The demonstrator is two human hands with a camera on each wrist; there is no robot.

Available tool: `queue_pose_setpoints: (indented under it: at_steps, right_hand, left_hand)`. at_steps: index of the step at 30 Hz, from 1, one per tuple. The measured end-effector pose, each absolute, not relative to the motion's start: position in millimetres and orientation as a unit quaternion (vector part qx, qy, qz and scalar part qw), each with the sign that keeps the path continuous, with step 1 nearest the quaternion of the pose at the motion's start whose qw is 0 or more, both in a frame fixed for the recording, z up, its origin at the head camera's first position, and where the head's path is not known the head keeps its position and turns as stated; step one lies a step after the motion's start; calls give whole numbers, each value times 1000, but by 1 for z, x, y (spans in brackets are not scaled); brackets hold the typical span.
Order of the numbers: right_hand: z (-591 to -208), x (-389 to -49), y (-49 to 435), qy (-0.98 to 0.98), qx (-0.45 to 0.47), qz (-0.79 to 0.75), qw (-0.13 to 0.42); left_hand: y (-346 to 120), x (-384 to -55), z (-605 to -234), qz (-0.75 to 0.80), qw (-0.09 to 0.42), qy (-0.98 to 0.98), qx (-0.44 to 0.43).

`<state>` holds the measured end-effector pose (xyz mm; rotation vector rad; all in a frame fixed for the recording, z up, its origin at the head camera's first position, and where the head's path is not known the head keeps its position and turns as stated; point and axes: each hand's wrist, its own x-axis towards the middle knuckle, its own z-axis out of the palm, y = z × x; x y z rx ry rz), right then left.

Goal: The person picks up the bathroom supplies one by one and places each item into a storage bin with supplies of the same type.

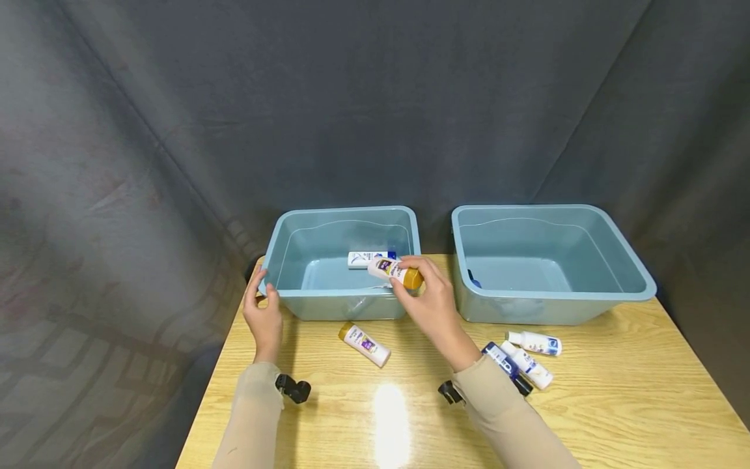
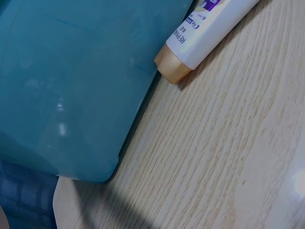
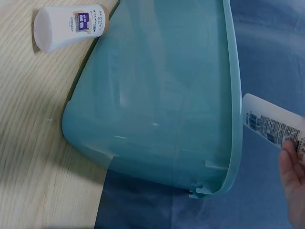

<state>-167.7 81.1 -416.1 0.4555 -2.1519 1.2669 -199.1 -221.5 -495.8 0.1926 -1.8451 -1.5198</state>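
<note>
In the head view my right hand [image 1: 430, 299] holds a white toiletry bottle with a gold cap [image 1: 383, 267] by its cap end, above the front right rim of the left blue bin [image 1: 328, 305]. Its back label faces the right wrist view, where the bottle [image 3: 271, 121] appears beyond the rim. My left hand [image 1: 263, 319] grips that bin's front left corner, thumb in front and fingers at the side. Inside the bin lies a white bottle with a blue cap [image 1: 366, 260]. A second gold-capped bottle [image 1: 366, 344] lies on the table before the bin.
To the right stands another blue bin [image 1: 551, 309], with a dark blue item [image 1: 473, 280] partly visible inside. In front of it lie a white bottle [image 1: 534, 342], another white bottle [image 1: 530, 368] and a dark blue bottle [image 1: 505, 365]. A grey curtain [image 1: 375, 104] hangs behind.
</note>
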Motion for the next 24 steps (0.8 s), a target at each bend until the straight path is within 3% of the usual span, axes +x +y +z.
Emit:
queue_pose_setpoints:
  at_steps: [9, 24]
  right_hand:
    - [-418, -175, 76, -809, 183, 479, 289]
    - [-427, -185, 76, -851, 173, 454, 198]
  left_hand:
    - [-225, -203, -504, -589, 371, -713, 79]
    - [-209, -185, -471, -590, 372, -714, 66]
